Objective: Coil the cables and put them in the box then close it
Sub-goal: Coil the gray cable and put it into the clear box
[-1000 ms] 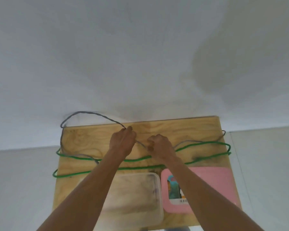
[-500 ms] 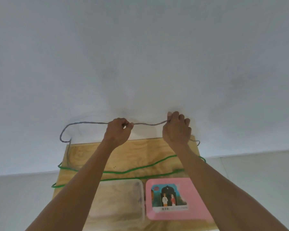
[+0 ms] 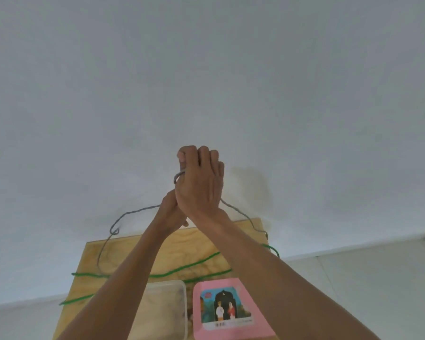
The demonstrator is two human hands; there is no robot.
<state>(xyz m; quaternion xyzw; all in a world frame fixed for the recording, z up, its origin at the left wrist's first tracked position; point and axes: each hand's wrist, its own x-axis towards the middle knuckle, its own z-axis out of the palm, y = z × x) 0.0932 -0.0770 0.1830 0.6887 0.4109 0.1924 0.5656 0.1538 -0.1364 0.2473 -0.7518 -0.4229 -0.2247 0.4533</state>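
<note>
With both hands raised above the wooden board [image 3: 206, 244], your right hand [image 3: 199, 182] curls its fingers around the grey cable [image 3: 133, 212] to form a loop against the mostly hidden left hand [image 3: 168, 212], whose grip cannot be told, while the green cable [image 3: 182, 268] lies on the board behind the clear box [image 3: 179, 288].

A big white wall [image 3: 206, 82] fills most of the view, from 9 o'clock up over 12 to 3 o'clock. It is plain and evenly lit, with a faint yellowish stain [image 3: 253, 182] just right of the middle. Low down, the wall meets a pale floor [image 3: 366, 278] along a line that runs from 8 o'clock to 3 o'clock. A light wooden bench [image 3: 123, 256] with wavy grain sits at 6 o'clock, its far edge against the wall.
</note>
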